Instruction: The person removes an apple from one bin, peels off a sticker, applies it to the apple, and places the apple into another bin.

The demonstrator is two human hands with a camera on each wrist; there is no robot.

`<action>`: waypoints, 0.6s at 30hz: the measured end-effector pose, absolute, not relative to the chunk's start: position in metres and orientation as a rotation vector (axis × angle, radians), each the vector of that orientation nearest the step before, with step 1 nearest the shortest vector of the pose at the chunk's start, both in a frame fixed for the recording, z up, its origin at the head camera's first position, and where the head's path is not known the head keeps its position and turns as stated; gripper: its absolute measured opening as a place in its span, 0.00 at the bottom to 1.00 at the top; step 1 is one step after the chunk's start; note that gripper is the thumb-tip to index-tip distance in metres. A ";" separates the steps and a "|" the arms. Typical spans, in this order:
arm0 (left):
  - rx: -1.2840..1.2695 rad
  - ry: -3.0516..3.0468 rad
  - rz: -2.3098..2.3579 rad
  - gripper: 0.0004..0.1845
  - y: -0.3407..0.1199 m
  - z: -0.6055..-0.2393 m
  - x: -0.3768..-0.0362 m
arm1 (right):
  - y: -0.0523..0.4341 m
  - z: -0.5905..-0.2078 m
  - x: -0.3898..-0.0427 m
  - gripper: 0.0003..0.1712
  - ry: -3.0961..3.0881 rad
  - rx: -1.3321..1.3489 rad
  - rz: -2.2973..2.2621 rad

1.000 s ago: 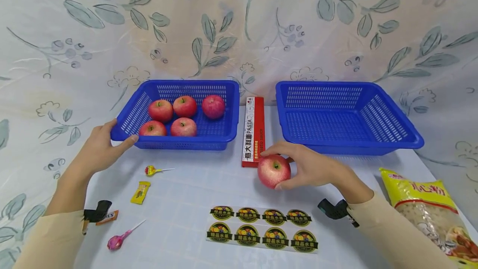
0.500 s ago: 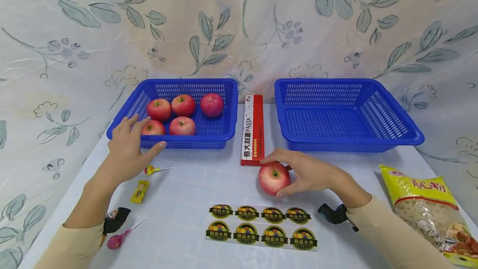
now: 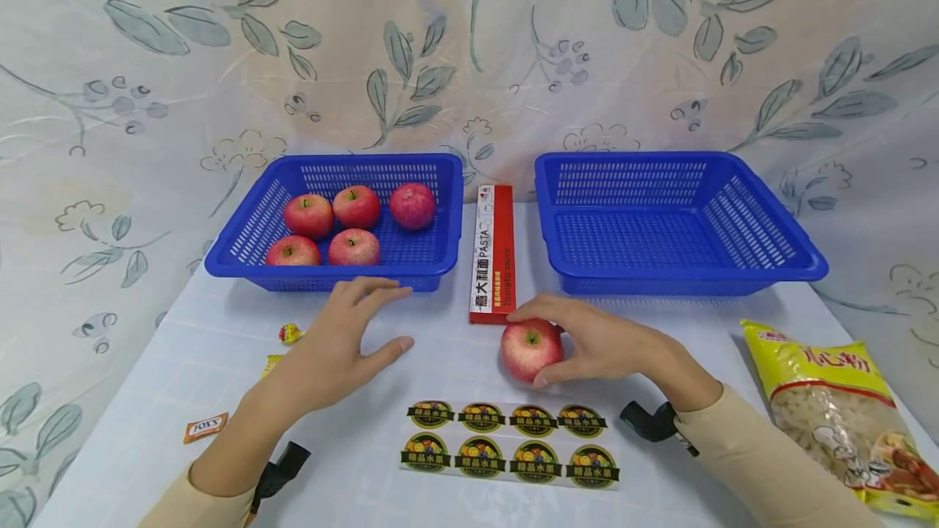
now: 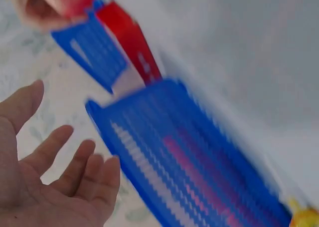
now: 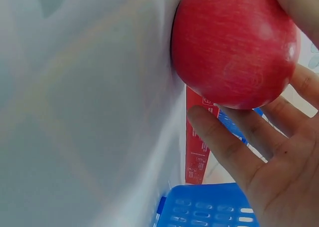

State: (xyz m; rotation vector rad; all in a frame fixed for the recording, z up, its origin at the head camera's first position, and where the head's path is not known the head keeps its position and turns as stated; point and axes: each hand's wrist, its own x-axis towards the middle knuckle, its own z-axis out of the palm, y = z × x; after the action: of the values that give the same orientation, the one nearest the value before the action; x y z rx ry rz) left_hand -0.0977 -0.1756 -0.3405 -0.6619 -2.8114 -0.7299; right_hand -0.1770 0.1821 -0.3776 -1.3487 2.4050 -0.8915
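My right hand (image 3: 609, 342) holds a red apple (image 3: 530, 350) at the near end of a pasta box (image 3: 493, 255), thumb on the near side and fingers on the far side. In the right wrist view the apple (image 5: 234, 47) sits right at the tabletop. My left hand (image 3: 330, 353) hovers over the table in front of the left blue basket (image 3: 238, 266), fingers spread and holding nothing. The left wrist view shows that palm (image 4: 60, 187) bare. Several apples (image 3: 355, 248) lie inside the left basket.
A second blue basket (image 3: 682, 275) stands at the back right, with nothing inside. A sheet of round fruit stickers (image 3: 506, 446) lies in front. A yellow-topped food bag (image 3: 829, 414) lies at right. A lollipop (image 3: 290, 334) and an orange Fox's candy (image 3: 206, 428) lie at left.
My left hand has let go of the left basket's front corner and moved right and nearer, toward the apple. The right hand and its apple have come slightly nearer, then stayed about still.
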 end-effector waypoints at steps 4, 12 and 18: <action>-0.723 -2.956 -0.750 0.30 -0.160 -0.349 -0.088 | 0.184 -0.377 -0.174 0.45 2.413 -1.354 -0.884; -0.751 -3.151 -0.788 0.33 -0.149 -0.359 -0.080 | 0.186 -0.368 -0.166 0.41 2.514 -1.390 -0.908; -0.641 -3.269 -0.770 0.37 -0.145 -0.360 -0.073 | 0.183 -0.365 -0.159 0.28 2.573 -1.544 -0.978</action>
State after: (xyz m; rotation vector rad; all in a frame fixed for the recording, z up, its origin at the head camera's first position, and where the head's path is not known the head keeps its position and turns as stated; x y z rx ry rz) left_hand -0.0729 -0.1450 -0.3596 -0.6410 -3.2695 -0.7701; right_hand -0.1587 0.1828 -0.3646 -1.5438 2.5726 -0.9783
